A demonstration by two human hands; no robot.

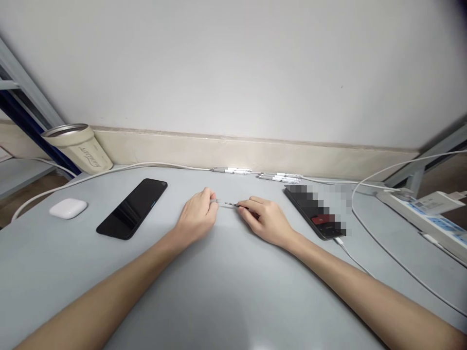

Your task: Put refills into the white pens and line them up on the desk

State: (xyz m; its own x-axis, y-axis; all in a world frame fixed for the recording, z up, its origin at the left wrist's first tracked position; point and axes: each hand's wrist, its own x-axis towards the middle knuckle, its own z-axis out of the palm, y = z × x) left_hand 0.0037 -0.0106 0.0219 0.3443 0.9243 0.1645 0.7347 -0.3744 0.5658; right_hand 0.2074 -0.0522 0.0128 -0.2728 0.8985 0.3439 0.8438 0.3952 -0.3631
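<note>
My left hand (197, 217) pinches a small grey-and-white plug or connector (213, 200) between its fingertips. My right hand (266, 221) holds a thin dark metal tool (233, 205), possibly tweezers, by its end. The tool's tip points at the connector, with a small gap between them. Both hands rest just above the grey table (233, 291). A black smartphone (131, 209) lies left of my left hand, and a second phone (310, 209), its screen partly blurred out, lies right of my right hand.
A white earbud case (68, 208) and a cream metal tumbler (78, 148) stand at the left. Several grey-and-white cable adapters (231, 170) lie along the wall. A white power strip (419, 216) with white cables (386, 194) sits at the right.
</note>
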